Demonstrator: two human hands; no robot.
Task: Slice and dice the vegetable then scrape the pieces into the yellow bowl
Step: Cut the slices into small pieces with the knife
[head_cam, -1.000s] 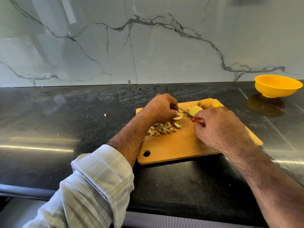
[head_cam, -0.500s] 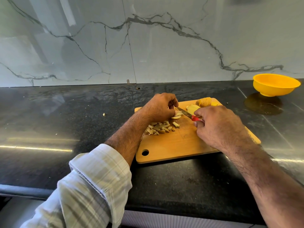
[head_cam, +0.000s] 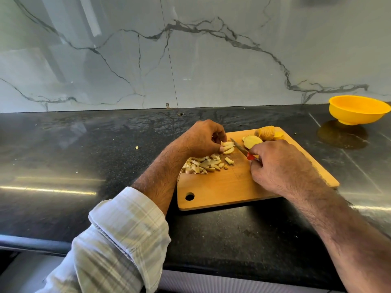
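Near far edge of cutting board [head_cam: 243, 189]: left hand [head_cam: 201, 138] pinches potato strips [head_cam: 228, 146], fingertips curled just beside blade. Right hand [head_cam: 279, 166] grips red-handled knife [head_cam: 240, 148]. Risks: nicked fingertip, strips slipping. Diced pile [head_cam: 206, 164] beside left edge may spill onto counter. Yellow bowl [head_cam: 357, 109] well apart, far right; scrape carry may scatter pieces.

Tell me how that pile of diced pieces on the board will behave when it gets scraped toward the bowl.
The diced pieces lie loose and small, so they will probably scatter rather than move together. Their blocky cut faces suggest sliding, not rolling. The yellow bowl sits off the cutting board, so some may spill onto the counter.
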